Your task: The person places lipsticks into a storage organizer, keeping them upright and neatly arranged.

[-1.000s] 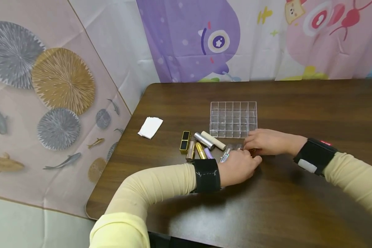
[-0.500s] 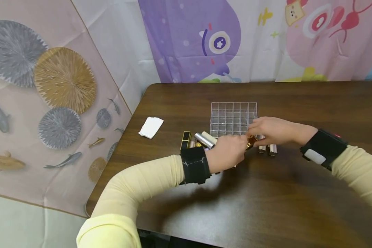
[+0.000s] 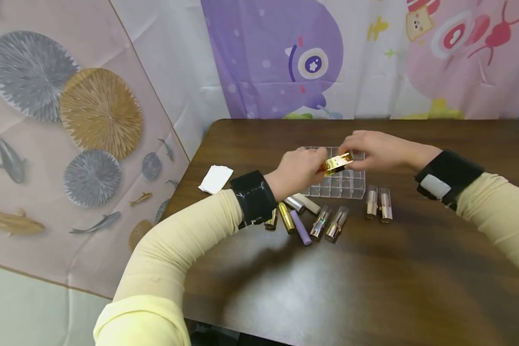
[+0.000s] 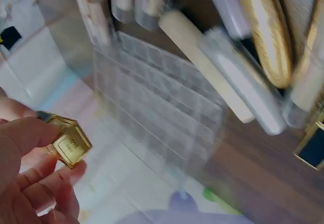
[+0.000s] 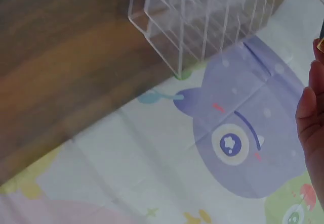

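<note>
A boxy, shiny gold lipstick [image 3: 338, 162] with a dark part is held up over the clear divided organizer [image 3: 343, 190]. My left hand [image 3: 300, 168] pinches its left end, and in the left wrist view the fingers surround its gold end face [image 4: 75, 145]. At the other end, my right hand [image 3: 380, 150] grips it between thumb and fingers; only a sliver of gold shows by the right hand [image 5: 313, 107] in the right wrist view. The near row of organizer compartments shows beneath the hands, while the far part is partly hidden behind them.
In front of the organizer lie a purple tube [image 3: 301, 228], a gold tube [image 3: 286, 217], a cream tube [image 3: 308, 203], a silver tube [image 3: 295, 205] and two clear-capped lipsticks [image 3: 336, 224]. Two more lipsticks [image 3: 386, 205] lie at its right. White paper [image 3: 216, 179] is at the left.
Both hands have risen from the lipsticks on the table to above the organizer, bringing the gold lipstick up between them. Two clear-capped lipsticks at the right have come into view.
</note>
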`<state>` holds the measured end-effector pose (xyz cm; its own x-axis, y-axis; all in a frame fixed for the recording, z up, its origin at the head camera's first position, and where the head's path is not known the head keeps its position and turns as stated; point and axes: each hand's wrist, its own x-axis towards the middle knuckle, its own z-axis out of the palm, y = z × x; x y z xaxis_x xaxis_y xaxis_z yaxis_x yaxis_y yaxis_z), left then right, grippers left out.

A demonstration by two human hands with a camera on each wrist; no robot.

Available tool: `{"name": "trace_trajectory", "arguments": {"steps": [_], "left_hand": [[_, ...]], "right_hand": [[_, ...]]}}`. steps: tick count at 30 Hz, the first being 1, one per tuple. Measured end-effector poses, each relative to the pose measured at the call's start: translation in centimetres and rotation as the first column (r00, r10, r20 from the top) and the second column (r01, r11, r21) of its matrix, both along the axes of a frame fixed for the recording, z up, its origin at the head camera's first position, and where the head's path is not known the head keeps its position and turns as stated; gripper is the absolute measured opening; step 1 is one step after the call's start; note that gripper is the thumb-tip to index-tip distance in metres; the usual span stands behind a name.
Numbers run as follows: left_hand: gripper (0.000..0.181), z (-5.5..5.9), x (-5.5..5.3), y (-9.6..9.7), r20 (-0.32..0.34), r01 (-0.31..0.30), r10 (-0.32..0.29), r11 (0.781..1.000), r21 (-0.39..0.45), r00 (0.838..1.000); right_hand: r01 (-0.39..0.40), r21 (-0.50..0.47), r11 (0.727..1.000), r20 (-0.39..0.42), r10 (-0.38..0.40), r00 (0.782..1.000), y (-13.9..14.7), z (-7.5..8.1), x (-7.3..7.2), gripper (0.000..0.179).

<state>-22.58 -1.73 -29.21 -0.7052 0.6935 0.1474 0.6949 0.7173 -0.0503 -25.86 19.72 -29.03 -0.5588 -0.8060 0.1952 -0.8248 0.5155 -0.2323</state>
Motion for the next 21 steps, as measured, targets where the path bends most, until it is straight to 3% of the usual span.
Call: {"name": "trace_trajectory", "arguments": {"steps": [4, 9, 12, 16, 18, 21], "left_hand": [[0.020, -0.3, -1.4, -0.5, 0.035, -0.054, 0.052, 0.997, 0.048, 0.998], [0.022, -0.9, -2.5, -1.5, 0.114, -0.151, 0.144, 0.987, 0.055, 0.983], [0.022, -1.2, -3.1, -2.2, 0.160, -0.204, 0.196, 0.979, 0.029, 0.967], [0.014, -1.6, -3.6, -3.2, 0.189, -0.231, 0.230, 0.973, -0.013, 0.955], [0.013, -1.9, -3.8, -3.5, 0.178, -0.219, 0.220, 0.975, -0.025, 0.959], [0.031, -2.5, -4.1, -3.7, 0.144, -0.188, 0.192, 0.981, -0.044, 0.971]], "right_hand": [[0.061, 0.025, 0.998, 0.090, -0.063, 0.994, -0.8, 1.4, -1.3, 0.016], [0.032, 0.075, 0.997, 0.157, -0.044, 0.987, -2.3, 2.7, -3.3, 0.011], [0.000, 0.116, 0.993, 0.124, -0.015, 0.992, -3.3, 3.3, -4.3, 0.010], [-0.017, 0.187, 0.982, 0.019, 0.014, 1.000, -4.5, 3.9, -5.5, 0.007], [-0.008, 0.232, 0.973, -0.027, 0.015, 1.000, -5.2, 4.0, -6.1, 0.003], [0.022, 0.307, 0.951, -0.068, -0.001, 0.998, -6.2, 3.9, -6.9, 0.006]]}}
